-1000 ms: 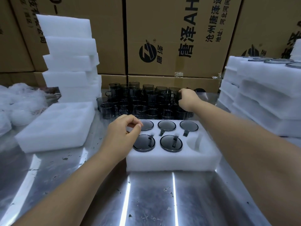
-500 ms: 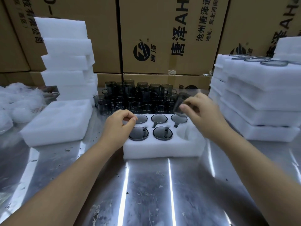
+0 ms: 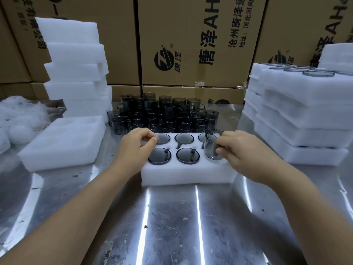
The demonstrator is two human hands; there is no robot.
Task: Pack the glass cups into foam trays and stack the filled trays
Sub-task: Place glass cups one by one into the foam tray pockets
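A white foam tray lies in front of me on the metal table, with several smoky grey glass cups seated in its holes. My right hand grips another grey glass cup upright over the tray's front right hole. My left hand rests with curled fingers on the tray's left edge and holds nothing I can see. A cluster of loose grey cups stands behind the tray.
A tall pile of empty foam trays rises at the left, with one empty tray lying flat before it. Filled trays are stacked at the right. Cardboard boxes wall off the back. Plastic wrap sits far left.
My right hand took a cup from the cluster behind the tray and brought it down over the tray's front right hole. The left hand stayed at the tray's left edge.
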